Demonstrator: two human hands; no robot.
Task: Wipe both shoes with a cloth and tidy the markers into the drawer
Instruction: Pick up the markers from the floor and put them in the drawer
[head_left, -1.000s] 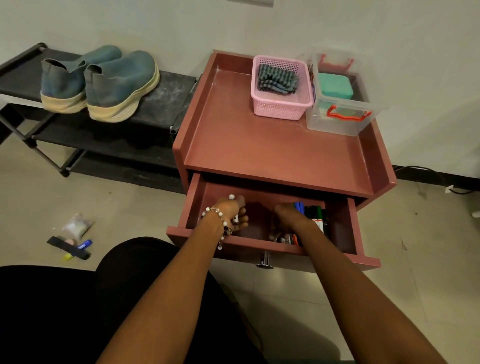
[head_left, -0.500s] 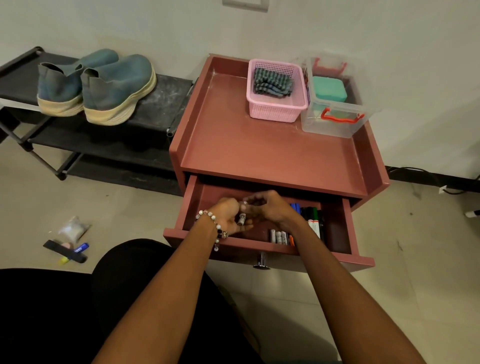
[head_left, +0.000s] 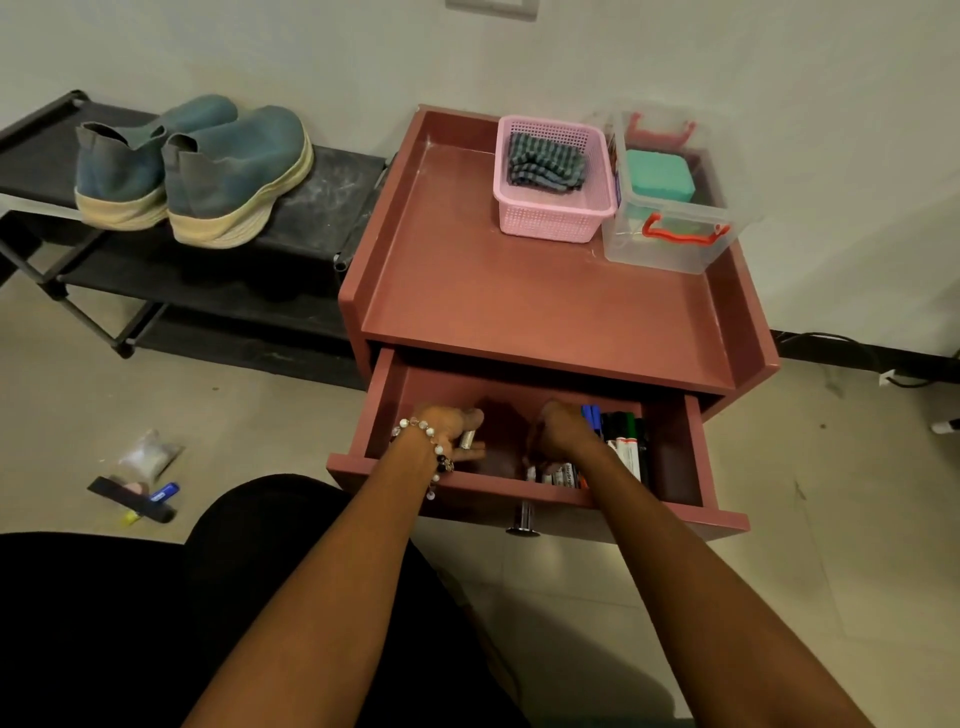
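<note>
The reddish cabinet's drawer (head_left: 675, 512) stands pulled out. Several markers (head_left: 621, 441) lie in its right half, blue, black and green. Both my hands are inside it. My left hand (head_left: 452, 434), with a bead bracelet, holds a small silvery cylinder (head_left: 467, 439) in its fingers. My right hand (head_left: 558, 434) is curled over the markers near the drawer's front, and its grip is hidden. Two blue shoes (head_left: 228, 171) sit on a black rack (head_left: 332, 192) at the left. A striped cloth (head_left: 545, 161) lies in a pink basket (head_left: 550, 223) on the cabinet top.
A clear plastic box (head_left: 670, 244) with a red handle holds a teal item beside the basket. On the floor at the left lie a plastic bag, a black strip and a blue marker (head_left: 163, 492). Cables run along the wall at the right.
My hands met in the drawer's middle half a second ago and have now parted, the left back to the left, the right down onto the markers.
</note>
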